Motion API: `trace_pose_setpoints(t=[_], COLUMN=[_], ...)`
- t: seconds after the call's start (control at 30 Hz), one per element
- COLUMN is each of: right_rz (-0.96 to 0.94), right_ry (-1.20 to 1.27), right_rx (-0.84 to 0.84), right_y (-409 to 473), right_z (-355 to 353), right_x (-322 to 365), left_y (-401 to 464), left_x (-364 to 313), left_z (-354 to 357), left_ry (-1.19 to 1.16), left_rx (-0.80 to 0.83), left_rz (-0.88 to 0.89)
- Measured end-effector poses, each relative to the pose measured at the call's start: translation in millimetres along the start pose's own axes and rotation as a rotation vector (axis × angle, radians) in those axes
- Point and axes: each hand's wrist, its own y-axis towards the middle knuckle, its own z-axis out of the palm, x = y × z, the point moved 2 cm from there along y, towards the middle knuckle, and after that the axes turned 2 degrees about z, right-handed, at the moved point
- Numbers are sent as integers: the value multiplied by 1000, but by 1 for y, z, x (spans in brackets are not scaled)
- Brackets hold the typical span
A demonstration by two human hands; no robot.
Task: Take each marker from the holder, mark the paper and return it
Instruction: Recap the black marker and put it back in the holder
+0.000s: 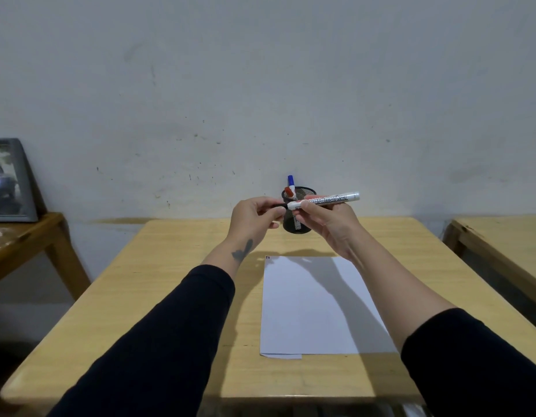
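I hold a white board marker (329, 200) level in the air in front of the black mesh holder (296, 227). My right hand (329, 224) grips its barrel. My left hand (254, 216) pinches its black cap (280, 205) at the left end; whether the cap is on or off I cannot tell. In the holder stand a blue-capped marker (291, 180) and a red-capped marker (289, 192). A white paper (308, 308) lies on the wooden table (158, 296) below my hands, with small red and blue marks (268, 257) at its top-left corner.
A second wooden table (501, 236) stands at the right with a gap between. At the left, a lower side table (23, 236) bears a framed picture (8, 182) leaning on the wall. The holder sits close to the wall at the table's far edge.
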Motion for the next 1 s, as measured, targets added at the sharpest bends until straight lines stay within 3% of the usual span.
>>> trace_pose_setpoints(t=[0.27,0.37,0.43,0.5,0.57,0.63,0.83,0.9,1.0], right_rz=[61,56,-10,-170,-372,-443,-454,-477,-487], right_ry=[-43,-135,-447,-929,-1301,-1437,-1194,-1028,-973], right_rx=[-54,-271,-515,-604,-452,-309,-357,-392,-416], right_y=[5,16,21,21,22,28,58,76,107], right_z=[4,0,-5,-2,9,13,6,6,6], right_x=[-13,-14,-7,3,7,4,20,33,44], left_y=[-2,6,12,19,25,31,53,61,75], left_x=[16,11,6,3,1,-1,1,18,50], left_z=[2,-4,-9,-10,-5,2,20,28,44], left_ry=[44,82,147,226,276,292,254,292,359], left_rx=[-43,-103,-122,-106,-72,-45,-142,-159,-103], left_rz=[-38,-36,-24,-5,6,30,91,27,-85])
